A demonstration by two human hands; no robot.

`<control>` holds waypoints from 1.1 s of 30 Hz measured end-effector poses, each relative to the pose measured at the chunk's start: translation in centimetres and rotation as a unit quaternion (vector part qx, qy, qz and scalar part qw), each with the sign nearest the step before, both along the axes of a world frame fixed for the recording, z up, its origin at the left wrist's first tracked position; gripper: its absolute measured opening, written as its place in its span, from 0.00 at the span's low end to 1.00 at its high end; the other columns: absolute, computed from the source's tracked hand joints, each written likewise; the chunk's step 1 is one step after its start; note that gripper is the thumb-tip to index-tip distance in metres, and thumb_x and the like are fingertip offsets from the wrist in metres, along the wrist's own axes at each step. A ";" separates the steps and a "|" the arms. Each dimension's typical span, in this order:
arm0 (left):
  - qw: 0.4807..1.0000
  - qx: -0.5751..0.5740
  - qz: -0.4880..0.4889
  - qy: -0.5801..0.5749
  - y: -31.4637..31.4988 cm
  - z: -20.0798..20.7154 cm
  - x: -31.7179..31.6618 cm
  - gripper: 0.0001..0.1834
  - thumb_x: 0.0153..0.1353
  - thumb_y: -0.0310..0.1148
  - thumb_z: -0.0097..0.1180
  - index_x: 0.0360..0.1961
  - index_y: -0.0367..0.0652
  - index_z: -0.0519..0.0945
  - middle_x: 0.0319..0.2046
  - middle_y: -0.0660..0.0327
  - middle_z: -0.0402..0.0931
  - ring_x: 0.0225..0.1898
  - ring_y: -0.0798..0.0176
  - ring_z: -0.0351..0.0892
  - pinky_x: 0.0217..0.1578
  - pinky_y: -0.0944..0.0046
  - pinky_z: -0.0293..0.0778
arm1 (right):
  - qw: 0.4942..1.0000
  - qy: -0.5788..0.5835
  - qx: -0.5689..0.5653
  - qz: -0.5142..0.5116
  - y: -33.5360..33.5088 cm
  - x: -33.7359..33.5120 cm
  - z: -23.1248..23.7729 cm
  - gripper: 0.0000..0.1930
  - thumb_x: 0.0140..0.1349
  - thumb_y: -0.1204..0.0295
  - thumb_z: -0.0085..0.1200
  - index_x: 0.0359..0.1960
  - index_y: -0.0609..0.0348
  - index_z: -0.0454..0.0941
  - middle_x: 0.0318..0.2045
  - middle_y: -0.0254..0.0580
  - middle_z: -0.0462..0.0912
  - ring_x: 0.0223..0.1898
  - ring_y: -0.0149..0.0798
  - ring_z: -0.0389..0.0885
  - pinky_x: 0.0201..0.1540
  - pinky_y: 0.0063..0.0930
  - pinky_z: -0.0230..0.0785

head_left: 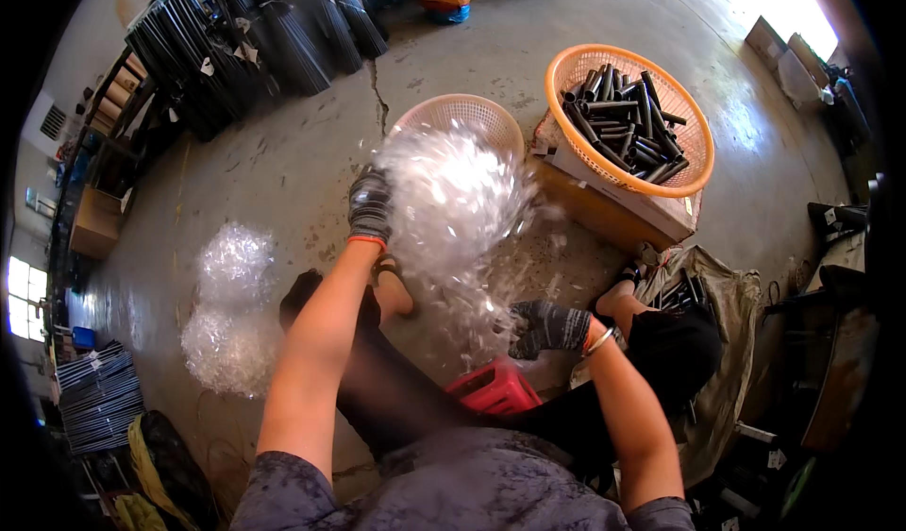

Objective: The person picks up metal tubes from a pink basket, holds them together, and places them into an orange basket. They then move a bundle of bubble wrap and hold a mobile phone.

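A big, loose bundle of clear, shiny plastic strips or pieces (462,201) hangs between my hands, smeared by motion. My left hand (370,202), in a grey knit glove with an orange cuff, grips its upper left side; some fingertips are hidden by the plastic. Lower down, my right hand (547,330), in a dark grey glove, has its fingers curled at the bundle's trailing lower end. Behind the bundle stands a pale pink mesh basket (462,111), its front side covered. To the left, two more clear plastic heaps (231,352) lie on the floor.
An orange basket (703,134) of short black tubes rests on a cardboard box (604,212) at the right. A red plastic stool (495,387) is under me. Sacking (741,319) with dark rods lies by my right leg. Bundled black rods (226,50) lean at the far left.
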State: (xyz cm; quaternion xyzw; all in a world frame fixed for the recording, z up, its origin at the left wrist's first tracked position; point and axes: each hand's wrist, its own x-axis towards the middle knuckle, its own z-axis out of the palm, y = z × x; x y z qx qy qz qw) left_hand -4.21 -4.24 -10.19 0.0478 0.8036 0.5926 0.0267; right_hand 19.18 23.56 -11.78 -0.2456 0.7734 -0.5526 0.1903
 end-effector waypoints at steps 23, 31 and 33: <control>0.962 0.159 -0.143 -0.171 7.1 -0.3 7.8 0.19 0.55 0.38 0.52 0.45 0.38 0.74 0.44 0.48 0.73 0.43 0.53 0.73 0.46 0.58 0.69 | 0.936 -0.185 -0.223 -0.198 -3.5 -1.7 -2.0 0.20 0.58 0.70 0.54 0.51 0.63 0.69 0.49 0.43 0.74 0.50 0.35 0.72 0.52 0.29 0.66; 0.983 0.066 -0.145 -0.091 3.1 2.9 7.9 0.20 0.55 0.38 0.53 0.46 0.38 0.73 0.44 0.48 0.73 0.44 0.53 0.73 0.46 0.58 0.69 | 0.995 -0.044 -0.003 -0.094 -0.1 -1.3 1.1 0.21 0.59 0.71 0.51 0.54 0.64 0.67 0.52 0.44 0.72 0.53 0.37 0.70 0.56 0.29 0.63; 0.987 0.055 -0.129 -0.083 0.7 4.3 9.2 0.20 0.55 0.38 0.53 0.46 0.38 0.73 0.44 0.48 0.73 0.44 0.53 0.73 0.46 0.58 0.69 | 0.988 0.050 0.080 -0.121 1.8 -3.0 4.8 0.22 0.60 0.71 0.50 0.55 0.64 0.66 0.53 0.44 0.71 0.54 0.38 0.69 0.57 0.29 0.62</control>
